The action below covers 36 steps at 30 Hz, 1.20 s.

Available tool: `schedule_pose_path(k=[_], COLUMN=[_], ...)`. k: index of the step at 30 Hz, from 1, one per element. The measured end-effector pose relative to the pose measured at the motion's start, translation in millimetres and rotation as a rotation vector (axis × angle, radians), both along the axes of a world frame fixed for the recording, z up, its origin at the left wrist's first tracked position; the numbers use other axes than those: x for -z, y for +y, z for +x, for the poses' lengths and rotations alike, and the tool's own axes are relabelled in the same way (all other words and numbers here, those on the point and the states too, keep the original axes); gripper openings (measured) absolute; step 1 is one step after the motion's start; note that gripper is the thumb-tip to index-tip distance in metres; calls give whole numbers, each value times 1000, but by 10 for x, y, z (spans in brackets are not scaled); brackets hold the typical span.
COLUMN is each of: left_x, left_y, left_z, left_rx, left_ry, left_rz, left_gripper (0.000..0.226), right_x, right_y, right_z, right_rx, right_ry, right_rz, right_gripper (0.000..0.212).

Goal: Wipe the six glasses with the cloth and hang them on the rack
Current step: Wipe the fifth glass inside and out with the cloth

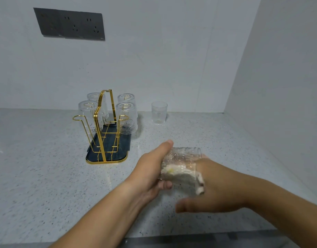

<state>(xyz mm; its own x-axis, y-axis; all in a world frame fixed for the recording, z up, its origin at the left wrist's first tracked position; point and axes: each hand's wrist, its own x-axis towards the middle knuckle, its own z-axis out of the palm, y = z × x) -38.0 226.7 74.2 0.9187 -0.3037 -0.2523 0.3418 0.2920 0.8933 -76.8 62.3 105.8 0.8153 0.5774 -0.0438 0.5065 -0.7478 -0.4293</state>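
My left hand [150, 169] grips a patterned glass [184, 158] lying sideways above the counter, its mouth toward the right. A white cloth [181, 173] is stuffed inside the glass. My right hand [213, 192] has its fingers pushed into the glass with the cloth, thumb spread below. The gold wire rack [104, 126] on its dark tray [93, 154] stands to the left, with several glasses [126, 117] hung upside down on its far pegs. The two near pegs are bare. One more glass [159, 113] stands upright to the right of the rack.
The speckled counter [46, 176] runs to a dark front edge at the bottom. White walls close in behind and on the right. A dark socket panel [70, 24] is on the back wall.
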Motion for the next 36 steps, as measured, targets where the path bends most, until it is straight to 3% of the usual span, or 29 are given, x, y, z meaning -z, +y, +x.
schedule_pose_path(k=[2, 3, 6, 9, 12, 14, 16, 20, 22, 24, 25, 28, 30, 33, 36], left_x=[-53, -70, -63, 8, 123, 113, 30, -84, -65, -42, -28, 78, 117, 80, 27], left_y=[28, 33, 3, -4, 40, 50, 30, 47, 74, 69, 58, 34, 46, 47, 5], left_z=[8, 17, -6, -49, -15, 2, -2, 31, 56, 42, 18, -2, -3, 23, 114], left_rx=[61, 83, 72, -28, -90, -120, -117, 57, 145, 149, 124, 6, -42, -98, -86], left_ry=[149, 158, 10, -335, -605, -599, -433, 97, 198, 176, 113, -250, -463, -482, -177], left_rz=[14, 21, 68, 102, 134, 125, 111, 148, 119, 111, 119, 126, 142, 157, 183], left_gripper=[33, 33, 40, 42, 43, 43, 42, 39, 48, 44, 40, 41, 41, 35, 32], right_x=[88, 85, 43, -41, -74, -74, -81, 198, 269, 228, 199, 81, 60, -11, 46], right_y=[-19, -21, -89, -128, -104, -68, 8, -6, -39, -51, -55, -81, -81, -1, 52], right_z=[62, 68, 75, 54, 14, -31, -71, 28, 74, 58, 52, 40, 41, -7, -21], right_rx=[-113, -147, -72, 41, 44, 44, 32, -124, -116, -115, -73, 56, 67, 48, 61], right_ry=[-269, -276, 42, 458, 617, 519, 378, -277, -332, -235, -103, 393, 491, 435, 233], right_rz=[-245, -247, 172, 649, 808, 714, 540, -237, -396, -208, -17, 586, 782, 764, 523], right_gripper=[64, 64, 55, 41, 57, 44, 37, 67, 67, 63, 59, 47, 37, 29, 24])
